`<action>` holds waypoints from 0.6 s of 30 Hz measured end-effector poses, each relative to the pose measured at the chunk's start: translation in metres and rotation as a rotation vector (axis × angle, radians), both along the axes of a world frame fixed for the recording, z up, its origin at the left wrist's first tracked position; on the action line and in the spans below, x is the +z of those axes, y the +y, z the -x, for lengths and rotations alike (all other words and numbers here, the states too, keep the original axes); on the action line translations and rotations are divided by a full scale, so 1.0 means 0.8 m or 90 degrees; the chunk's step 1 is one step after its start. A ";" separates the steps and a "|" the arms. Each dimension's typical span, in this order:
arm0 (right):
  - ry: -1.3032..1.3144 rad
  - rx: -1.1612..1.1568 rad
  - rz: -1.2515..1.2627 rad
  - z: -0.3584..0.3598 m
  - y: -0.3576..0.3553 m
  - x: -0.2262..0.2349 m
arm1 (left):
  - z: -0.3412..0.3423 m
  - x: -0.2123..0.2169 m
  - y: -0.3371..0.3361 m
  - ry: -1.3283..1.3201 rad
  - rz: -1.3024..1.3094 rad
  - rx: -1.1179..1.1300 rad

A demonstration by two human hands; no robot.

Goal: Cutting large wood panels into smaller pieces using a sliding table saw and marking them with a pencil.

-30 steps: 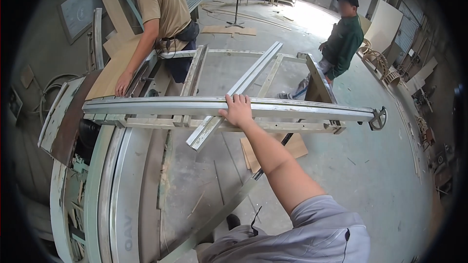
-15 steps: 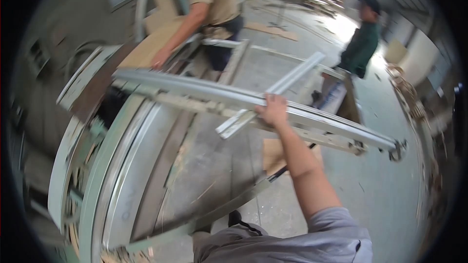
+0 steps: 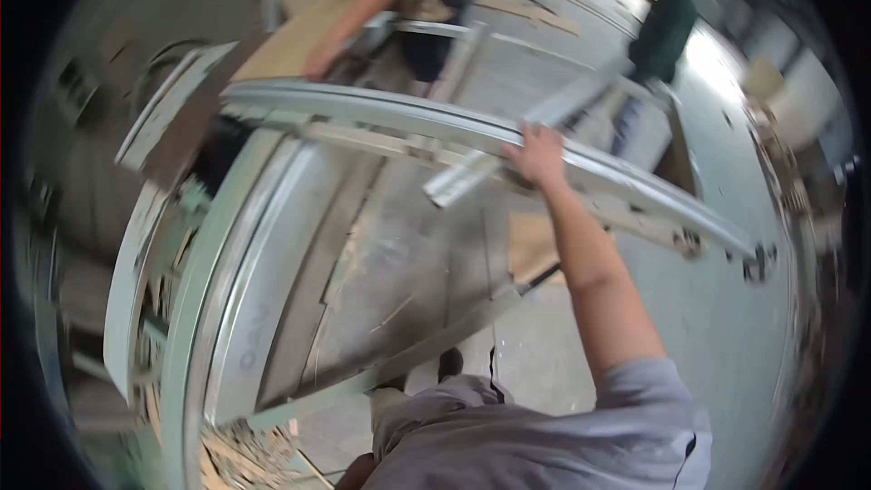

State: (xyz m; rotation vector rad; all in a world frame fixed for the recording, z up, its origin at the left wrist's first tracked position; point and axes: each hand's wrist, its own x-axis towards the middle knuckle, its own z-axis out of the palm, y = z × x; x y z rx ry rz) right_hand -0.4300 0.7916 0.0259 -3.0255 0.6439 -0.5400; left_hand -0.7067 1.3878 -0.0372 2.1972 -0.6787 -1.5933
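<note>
My right hand (image 3: 539,156) lies over a long silver metal rail (image 3: 381,111), its fingers wrapped over the top edge and the thumb to the left. The rail slants across the view from the upper left down to the right, where a dark fitting (image 3: 760,263) sits on its end. A shorter pale bar (image 3: 463,178) crosses under it near my hand. My left hand is out of view; only a sliver of skin shows at the lower edge. At the rail's far left end, a co-worker's blurred hand (image 3: 322,62) is close to it.
A slanted stack of green and silver panels (image 3: 249,308) stands at left, with wood scraps (image 3: 240,463) below. A low bar (image 3: 399,363) runs across near my feet. Beyond the rail are a frame (image 3: 463,63) and a second person in dark green (image 3: 664,32).
The whole scene has shifted up and slightly right in the picture, as the view tilted. My right hand keeps its hold on the rail.
</note>
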 end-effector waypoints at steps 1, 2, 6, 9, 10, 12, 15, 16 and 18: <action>-0.015 -0.015 0.019 -0.004 -0.008 -0.009 | -0.013 0.002 0.002 0.010 -0.008 -0.046; -0.022 0.001 -0.014 -0.002 0.001 0.002 | -0.019 0.005 0.007 0.022 -0.021 -0.076; -0.037 -0.035 -0.036 0.015 -0.021 0.003 | -0.047 0.011 0.006 0.057 -0.066 -0.172; -0.030 -0.058 -0.040 0.022 -0.027 -0.005 | -0.070 0.017 -0.004 0.072 -0.101 -0.219; -0.032 -0.062 -0.047 0.024 -0.031 -0.011 | -0.076 0.018 -0.009 0.077 -0.114 -0.232; -0.047 -0.054 -0.034 0.018 -0.019 0.009 | -0.082 0.018 -0.005 0.076 -0.114 -0.240; -0.095 -0.057 -0.012 0.021 -0.031 -0.004 | -0.096 0.023 -0.017 0.079 -0.140 -0.257; -0.080 -0.055 -0.023 0.021 -0.028 -0.001 | -0.099 0.025 -0.017 0.077 -0.147 -0.255; -0.102 -0.052 -0.019 0.018 -0.029 -0.010 | -0.103 0.029 -0.017 0.071 -0.156 -0.243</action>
